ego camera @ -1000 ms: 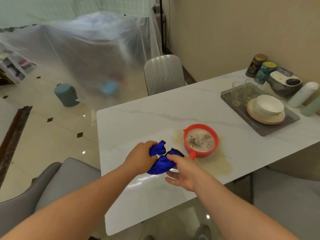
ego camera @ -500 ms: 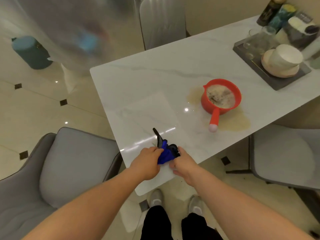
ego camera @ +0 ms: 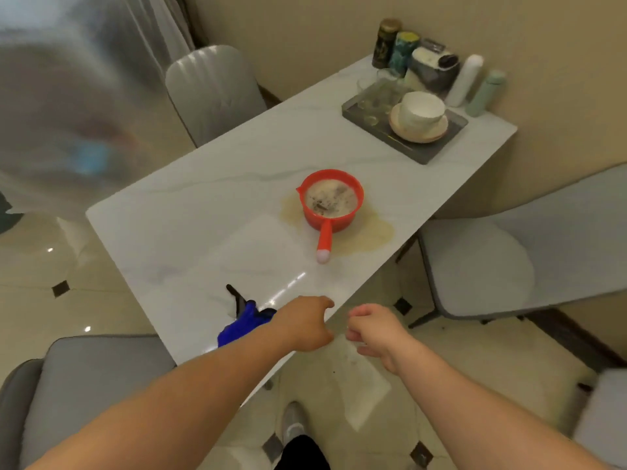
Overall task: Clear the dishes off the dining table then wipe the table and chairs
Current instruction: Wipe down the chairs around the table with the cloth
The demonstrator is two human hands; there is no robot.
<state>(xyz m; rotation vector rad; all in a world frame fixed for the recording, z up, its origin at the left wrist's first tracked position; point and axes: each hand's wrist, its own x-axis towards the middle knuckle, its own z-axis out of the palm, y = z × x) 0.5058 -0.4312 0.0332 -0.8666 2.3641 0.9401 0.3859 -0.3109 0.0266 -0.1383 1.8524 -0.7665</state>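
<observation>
A blue cloth point(ego camera: 241, 326) lies bunched near the front edge of the white marble table point(ego camera: 210, 212), partly hidden behind my left forearm. My left hand point(ego camera: 305, 323) hovers at the table edge just right of the cloth, fingers loosely curled, holding nothing. My right hand point(ego camera: 371, 329) hangs past the edge over the floor, loosely curled and empty. A red handled pot point(ego camera: 330, 198) of murky liquid stands mid-table in a yellowish spill point(ego camera: 371, 232). At the far end a grey tray point(ego camera: 412, 152) carries stacked white bowls on a plate point(ego camera: 420, 111) and several glasses point(ego camera: 373, 103).
Canisters point(ego camera: 393, 45), a grey appliance point(ego camera: 434, 67) and two bottles point(ego camera: 475, 83) stand against the wall behind the tray. Grey chairs stand at the far side point(ego camera: 213, 93), the right point(ego camera: 475, 266) and the near left point(ego camera: 84, 385). Plastic sheeting point(ego camera: 68, 96) hangs at left.
Both hands have let go of the blue cloth, which now lies on the table. Both hands have shifted right, with the right now off the table edge. The camera has turned toward the table's far end.
</observation>
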